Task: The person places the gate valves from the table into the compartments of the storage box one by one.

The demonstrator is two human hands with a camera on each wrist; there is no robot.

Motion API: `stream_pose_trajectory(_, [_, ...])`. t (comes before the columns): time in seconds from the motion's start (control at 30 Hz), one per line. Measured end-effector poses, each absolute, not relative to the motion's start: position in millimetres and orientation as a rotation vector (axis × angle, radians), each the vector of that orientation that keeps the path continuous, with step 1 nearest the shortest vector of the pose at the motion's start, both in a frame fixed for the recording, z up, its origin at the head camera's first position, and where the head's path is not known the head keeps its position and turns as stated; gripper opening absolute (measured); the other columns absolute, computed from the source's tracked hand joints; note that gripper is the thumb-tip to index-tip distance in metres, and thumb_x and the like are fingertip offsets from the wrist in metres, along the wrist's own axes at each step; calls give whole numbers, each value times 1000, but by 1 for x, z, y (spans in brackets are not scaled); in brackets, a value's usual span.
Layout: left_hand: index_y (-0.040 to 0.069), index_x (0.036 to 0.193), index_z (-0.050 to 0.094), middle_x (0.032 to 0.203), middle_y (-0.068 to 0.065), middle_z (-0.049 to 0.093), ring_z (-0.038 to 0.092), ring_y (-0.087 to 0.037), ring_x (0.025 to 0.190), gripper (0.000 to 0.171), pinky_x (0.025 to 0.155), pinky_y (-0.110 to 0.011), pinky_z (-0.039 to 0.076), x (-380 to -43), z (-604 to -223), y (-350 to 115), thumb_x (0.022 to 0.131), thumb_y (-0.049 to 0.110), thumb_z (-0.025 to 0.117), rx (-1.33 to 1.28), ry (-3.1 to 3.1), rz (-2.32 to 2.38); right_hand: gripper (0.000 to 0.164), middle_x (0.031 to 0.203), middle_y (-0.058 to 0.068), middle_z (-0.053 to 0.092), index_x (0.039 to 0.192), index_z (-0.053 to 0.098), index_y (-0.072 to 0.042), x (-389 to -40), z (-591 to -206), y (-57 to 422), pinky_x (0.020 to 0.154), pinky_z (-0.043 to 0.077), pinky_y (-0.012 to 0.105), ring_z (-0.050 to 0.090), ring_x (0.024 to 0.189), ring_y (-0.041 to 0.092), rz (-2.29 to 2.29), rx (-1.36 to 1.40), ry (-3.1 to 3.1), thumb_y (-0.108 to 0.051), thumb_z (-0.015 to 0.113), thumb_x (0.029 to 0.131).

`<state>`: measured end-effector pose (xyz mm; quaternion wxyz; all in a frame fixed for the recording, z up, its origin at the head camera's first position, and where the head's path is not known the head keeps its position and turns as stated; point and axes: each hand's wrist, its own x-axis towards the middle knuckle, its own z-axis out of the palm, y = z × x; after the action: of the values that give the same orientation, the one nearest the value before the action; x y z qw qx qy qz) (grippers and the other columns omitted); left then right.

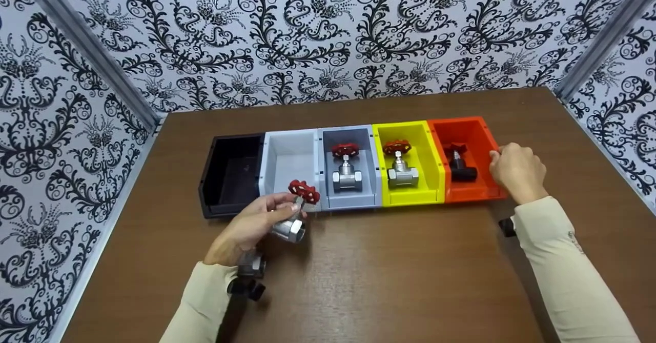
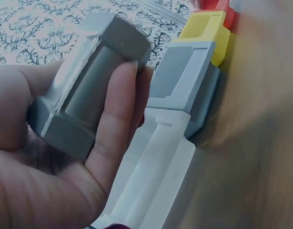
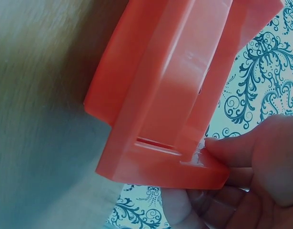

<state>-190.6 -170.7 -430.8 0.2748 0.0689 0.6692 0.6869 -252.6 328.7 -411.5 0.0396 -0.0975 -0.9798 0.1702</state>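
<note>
My left hand (image 1: 251, 225) grips a metal gate valve (image 1: 291, 228) with a red handwheel, in front of the white bin (image 1: 292, 158). The left wrist view shows the valve body (image 2: 89, 81) with hexagonal ends, fingers wrapped around it. At the far right, my right hand (image 1: 518, 171) pinches the side wall of the orange-red bin (image 1: 482, 153), thumb on the inner side in the right wrist view. Inside that bin lies a dark valve (image 1: 461, 168) with a red handle. One metal valve (image 1: 347, 174) lies in the grey bin (image 1: 351, 200), another valve (image 1: 402, 171) in the yellow bin (image 1: 410, 198).
The bins stand side by side in a row, with a black bin (image 1: 233, 179) at the left end. A metallic piece (image 1: 252, 264) shows beneath my left wrist, partly hidden. Patterned wall panels (image 1: 307, 35) enclose the brown table (image 1: 389, 281) at the back and sides.
</note>
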Motion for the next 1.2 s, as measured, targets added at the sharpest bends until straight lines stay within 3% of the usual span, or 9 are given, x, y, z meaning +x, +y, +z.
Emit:
stream_pose_trajectory(0.2, [-7,149,29,118,-13,70,66,-10,100,65,86,-23,50,-195,-429,-167,99,18,60,149,1818,1901,33,100,38,61,104,67,2,-252,-411,329,65,45,62,58,85,58,524,-307,-3002,-24,47,101])
stream_pose_trajectory(0.43, [-2,148,37,120,-11,68,64,-13,107,59,108,-34,33,-199,-427,-158,98,17,63,101,1898,1923,33,95,36,61,99,67,2,-252,-412,328,62,45,60,59,81,55,529,-303,-3000,-25,48,101])
stream_pose_trajectory(0.63, [-5,146,37,121,-15,68,65,-13,106,54,97,-26,42,-205,-424,-155,99,12,57,62,1882,1984,33,93,35,61,99,67,2,-252,-411,328,62,45,60,59,81,55,530,-300,-2996,-24,48,101])
stream_pose_trajectory(0.87, [-5,146,38,116,-12,71,63,-13,103,52,102,-34,37,-215,-425,-151,99,12,55,-9,1905,2031,33,93,35,62,100,67,3,-253,-412,328,62,46,60,59,80,55,527,-301,-2991,-24,49,101])
stream_pose_trajectory(1.1, [-2,145,39,108,-4,71,67,-10,84,51,76,-26,53,-224,-427,-147,99,11,54,-96,1836,2104,33,95,37,62,97,67,2,-253,-412,328,62,46,61,59,83,58,508,-305,-2989,-24,48,100])
stream_pose_trajectory(1.2, [-2,146,38,109,-4,71,66,-9,85,52,76,-26,53,-226,-426,-147,99,11,54,-112,1834,2110,33,94,36,62,96,67,2,-253,-412,328,62,46,60,59,82,57,515,-305,-2995,-25,48,100])
